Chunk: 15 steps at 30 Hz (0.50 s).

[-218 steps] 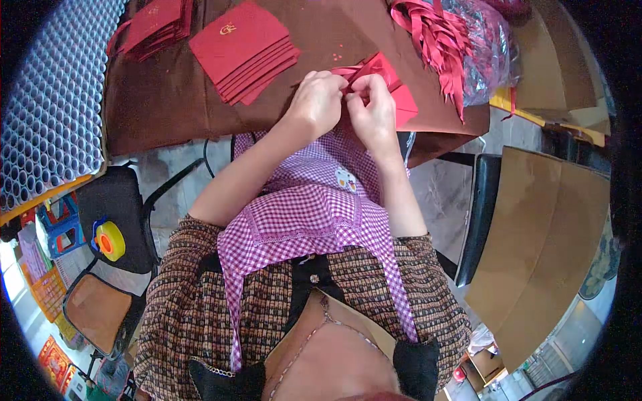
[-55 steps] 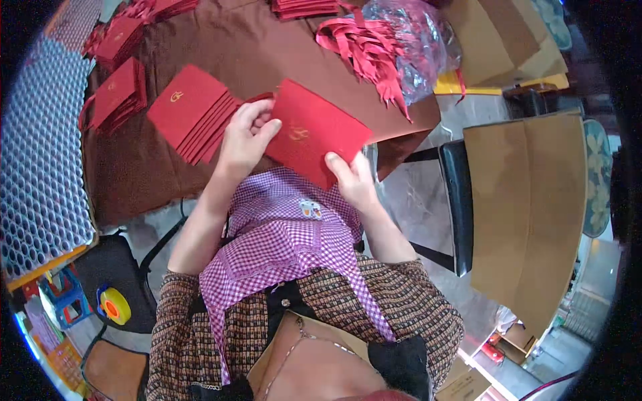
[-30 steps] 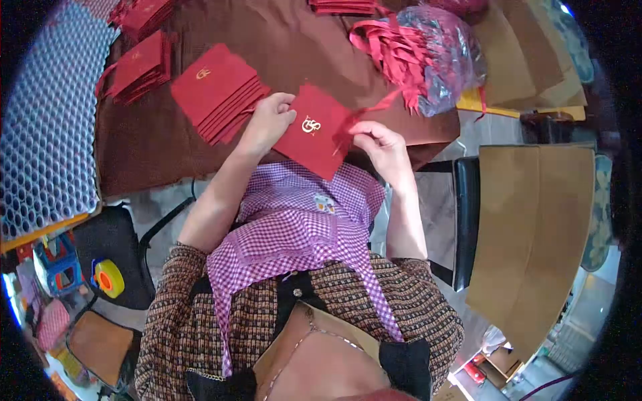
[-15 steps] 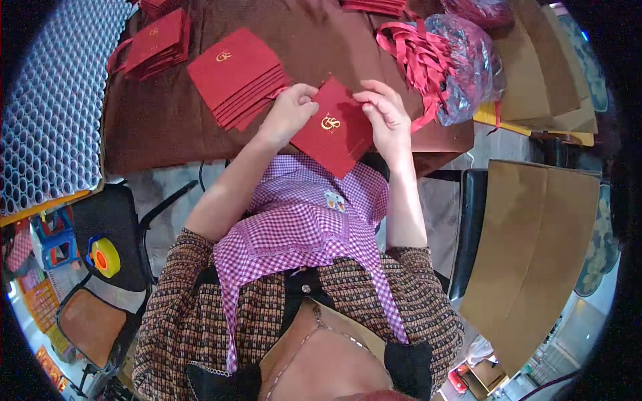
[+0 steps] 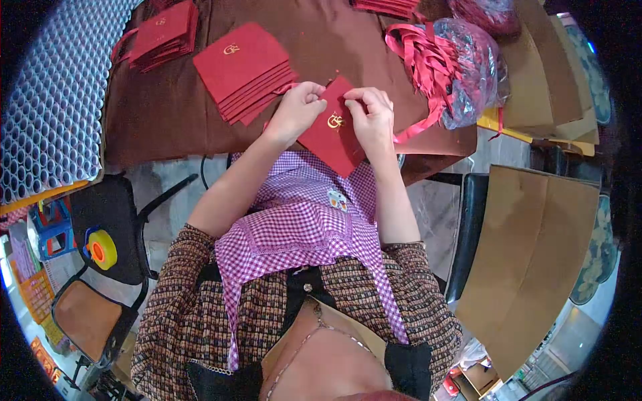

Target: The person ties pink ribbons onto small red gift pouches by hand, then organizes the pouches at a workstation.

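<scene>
A brown cloth (image 5: 167, 113) covers the worktop. At its near edge we hold one flat red paper bag with a gold emblem (image 5: 328, 140), our left hand (image 5: 297, 110) and right hand (image 5: 371, 117) both pinching its top rim. One red ribbon strand (image 5: 414, 130) trails to the ribbon bundle in one clear plastic sack (image 5: 461, 60). Three stacks of like bags lie beyond: a fanned stack (image 5: 244, 63), a far-left stack (image 5: 164, 33) and a far-edge stack (image 5: 388, 7). We judge many done, with plenty of ribbons unused.

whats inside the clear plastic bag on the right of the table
Red ribbons fill the plastic bag and spill out of its open end. Crinkled plastic and the top ribbons hide anything deeper.
</scene>
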Motion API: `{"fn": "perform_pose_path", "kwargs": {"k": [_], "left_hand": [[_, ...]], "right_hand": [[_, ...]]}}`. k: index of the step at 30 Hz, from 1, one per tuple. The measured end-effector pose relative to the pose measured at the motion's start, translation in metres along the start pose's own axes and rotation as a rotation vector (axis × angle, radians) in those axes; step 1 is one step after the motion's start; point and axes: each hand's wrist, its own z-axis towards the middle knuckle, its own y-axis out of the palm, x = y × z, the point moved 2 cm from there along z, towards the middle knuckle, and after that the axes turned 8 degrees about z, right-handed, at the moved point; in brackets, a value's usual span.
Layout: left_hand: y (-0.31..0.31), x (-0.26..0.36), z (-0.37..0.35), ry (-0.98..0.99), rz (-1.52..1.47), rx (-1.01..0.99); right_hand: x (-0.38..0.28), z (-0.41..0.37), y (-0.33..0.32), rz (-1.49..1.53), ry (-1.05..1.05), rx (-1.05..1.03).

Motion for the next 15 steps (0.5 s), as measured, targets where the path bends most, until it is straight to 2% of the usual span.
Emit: {"fn": "perform_pose_path", "kwargs": {"k": [7,10,15], "left_hand": [[0.001,0.008,-0.003,-0.009,0.003,-0.024],[0.001,0.0,0.0,0.02,-0.002,-0.028],[0.001,0.006,-0.003,0.01,0.056,0.005]], "right_hand": [[0.002,-0.001,0.01,0.085,0.132,0.073],[0.003,-0.002,0.012,0.038,0.116,0.025],[0.002,-0.002,0.015,-0.199,-0.06,0.051]]}}
